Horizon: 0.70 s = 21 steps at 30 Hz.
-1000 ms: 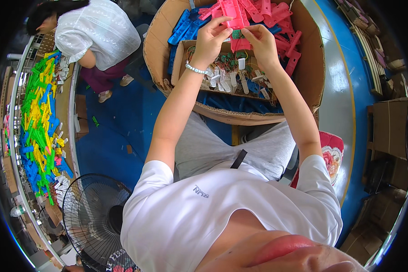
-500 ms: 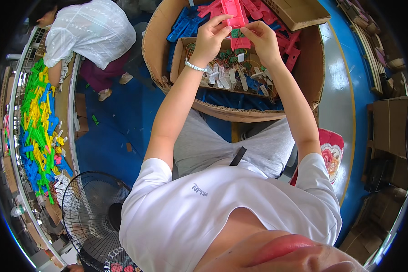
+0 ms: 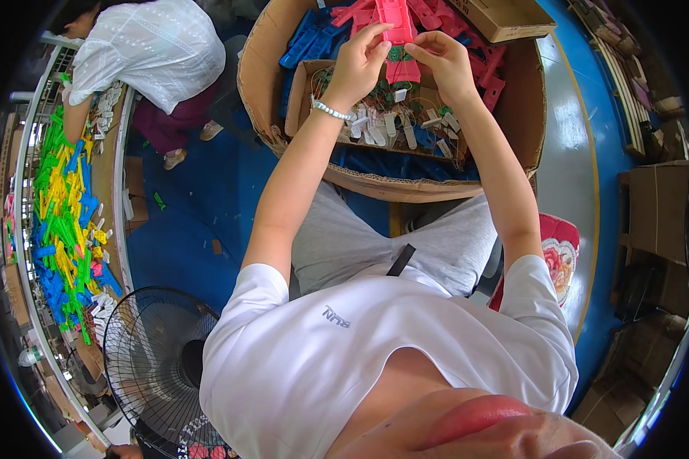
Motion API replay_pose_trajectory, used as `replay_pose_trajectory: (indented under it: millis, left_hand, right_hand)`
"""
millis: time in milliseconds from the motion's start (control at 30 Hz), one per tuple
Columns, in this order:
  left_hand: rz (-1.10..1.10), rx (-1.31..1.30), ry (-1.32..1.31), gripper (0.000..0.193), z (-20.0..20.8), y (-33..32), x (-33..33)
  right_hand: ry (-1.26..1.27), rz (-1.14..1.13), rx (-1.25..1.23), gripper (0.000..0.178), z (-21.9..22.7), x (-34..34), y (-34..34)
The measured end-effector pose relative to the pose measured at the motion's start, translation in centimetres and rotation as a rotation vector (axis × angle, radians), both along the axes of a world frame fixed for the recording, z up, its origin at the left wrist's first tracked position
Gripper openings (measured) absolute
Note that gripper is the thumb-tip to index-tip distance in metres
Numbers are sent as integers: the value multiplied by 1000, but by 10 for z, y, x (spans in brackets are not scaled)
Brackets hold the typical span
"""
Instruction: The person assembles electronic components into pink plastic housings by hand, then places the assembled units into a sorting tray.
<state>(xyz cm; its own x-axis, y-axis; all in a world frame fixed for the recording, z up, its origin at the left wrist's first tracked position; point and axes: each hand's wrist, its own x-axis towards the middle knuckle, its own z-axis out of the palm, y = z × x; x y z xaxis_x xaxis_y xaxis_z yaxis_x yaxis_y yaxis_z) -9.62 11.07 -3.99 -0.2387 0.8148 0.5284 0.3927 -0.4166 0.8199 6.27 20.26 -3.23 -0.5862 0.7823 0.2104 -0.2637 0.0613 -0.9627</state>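
Note:
Above the big carton, a pink plastic shell [image 3: 394, 17] stretches away from me. My left hand [image 3: 360, 65] pinches its near left edge between thumb and fingers. A small green circuit board [image 3: 398, 53] sits at the shell's near end, partly hidden by fingertips. My right hand [image 3: 445, 67] has thumb and forefinger closed at the board's right side; exactly what they grip is hard to see. Another pink piece [image 3: 403, 72] shows just below the board. Under my hands, an inner cardboard box [image 3: 301, 96] holds white plastic parts [image 3: 375, 128], thin wires and more green boards.
The large carton [image 3: 256, 69] holds blue plastic shells [image 3: 314, 38] and pink shells [image 3: 490, 65]. A cardboard tray [image 3: 513, 19] rests at its far right. At left stand a fan [image 3: 149, 359] and a bench with colourful plastic parts [image 3: 69, 222], where a co-worker [image 3: 145, 57] bends over.
My hands stay at the pink shell with almost the same grip; the right fingers shift slightly. The co-worker's arm has moved on the bench. The whole view has shifted a little.

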Motion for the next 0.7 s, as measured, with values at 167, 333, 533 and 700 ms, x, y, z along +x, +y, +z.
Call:
replay_pose_trajectory:
  millis: [167, 333, 533, 700]
  left_hand:
    - [71, 56, 105, 33, -1, 2, 2]
    - [120, 91, 142, 32, -3, 6, 2]
    - [137, 97, 159, 31, -1, 7, 4]
    - [141, 143, 167, 30, 1, 7, 6]
  right_hand:
    - [-48, 36, 118, 14, -3, 2, 7]
    - [28, 12, -91, 14, -3, -1, 5]
    - [22, 53, -73, 15, -8, 2, 10]
    - [-4, -38, 136, 17, -9, -1, 7]
